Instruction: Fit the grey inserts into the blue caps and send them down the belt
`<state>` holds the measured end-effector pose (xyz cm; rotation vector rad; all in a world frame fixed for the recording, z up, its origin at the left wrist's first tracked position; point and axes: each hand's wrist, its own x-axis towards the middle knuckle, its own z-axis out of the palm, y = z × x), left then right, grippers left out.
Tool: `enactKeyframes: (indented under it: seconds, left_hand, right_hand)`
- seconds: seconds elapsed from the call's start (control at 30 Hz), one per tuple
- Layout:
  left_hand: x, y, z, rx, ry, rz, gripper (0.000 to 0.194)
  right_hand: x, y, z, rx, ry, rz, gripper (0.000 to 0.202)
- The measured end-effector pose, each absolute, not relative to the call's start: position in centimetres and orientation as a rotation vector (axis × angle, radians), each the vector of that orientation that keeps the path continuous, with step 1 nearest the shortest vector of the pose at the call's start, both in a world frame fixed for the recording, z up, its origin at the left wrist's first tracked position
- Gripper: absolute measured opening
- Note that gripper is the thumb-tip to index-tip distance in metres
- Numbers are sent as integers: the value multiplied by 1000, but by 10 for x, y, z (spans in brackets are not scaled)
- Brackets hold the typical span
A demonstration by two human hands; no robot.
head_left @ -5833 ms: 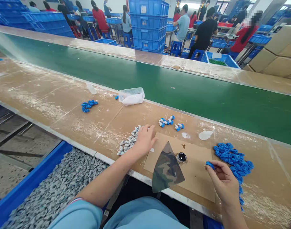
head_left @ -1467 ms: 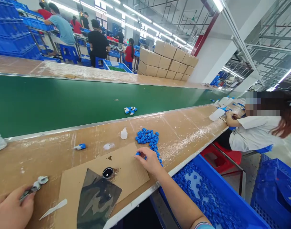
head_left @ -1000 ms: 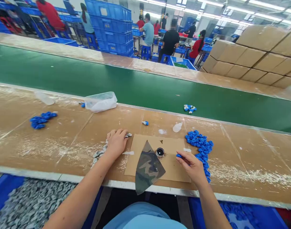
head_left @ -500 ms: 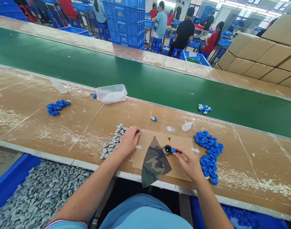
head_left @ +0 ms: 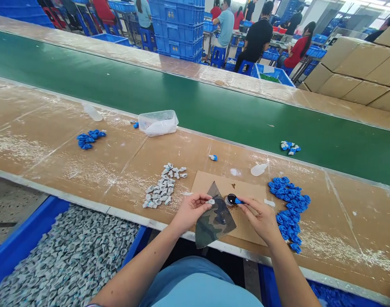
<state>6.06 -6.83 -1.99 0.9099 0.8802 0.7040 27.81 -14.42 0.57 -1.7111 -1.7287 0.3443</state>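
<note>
My left hand [head_left: 191,212] pinches a small grey-white piece [head_left: 210,201] over the camouflage cloth [head_left: 214,226], which lies on a flat cardboard sheet [head_left: 249,226]. My right hand [head_left: 260,217] pinches a small blue piece [head_left: 237,201] at the rim of a little round jar [head_left: 231,199] of dark liquid. Whether the blue piece touches the liquid I cannot tell. To the left is a pile of loose grey-white pieces [head_left: 161,192]. A long heap of blue pieces [head_left: 287,204] lies right of my right hand.
A green conveyor belt [head_left: 144,94] runs behind the table, with a few blue-and-white pieces [head_left: 290,147] on it. Near its edge stand a clear plastic tub [head_left: 158,123] and a translucent bottle [head_left: 259,169]. A blue bin [head_left: 28,232] of grey pieces sits below left. People sit beyond.
My left hand has moved right and nearer, from beside the grey pile to above the cloth, carrying a grey-white piece. My right hand stays at the jar. The whole view has shifted slightly.
</note>
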Motion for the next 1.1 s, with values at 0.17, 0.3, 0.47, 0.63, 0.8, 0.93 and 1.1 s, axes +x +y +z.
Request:
enactKeyframes:
  seconds: [0.17, 0.3, 0.47, 0.63, 0.8, 0.93, 1.1]
  left_hand:
    - [67, -76, -18, 856, 856, 703, 31]
    - [72, -83, -15, 855, 835, 691, 32]
    - [75, -89, -12, 942, 749, 652, 30]
    - [71, -87, -9, 1122, 699, 593, 27]
    - [68, -86, -4, 1213, 691, 548, 25]
    - [72, -93, -5, 1080, 708, 585, 28]
    - [76, -95, -7, 1070, 671, 549, 27]
  right_hand:
    - [278, -151, 6, -1701, -1689, 349, 21]
    - [261, -157, 12, -1642, -1611, 455, 18]
    - [240, -157, 16, -1590, -1587, 602, 15]
    - [242, -153, 19, -1483, -1643, 672, 14]
    - [244, -156, 19, -1485, -1638, 728, 13]
    - [237, -165, 8, -1520, -1473, 671, 13]
    - [237, -171, 0, -1520, -1462, 660, 12]
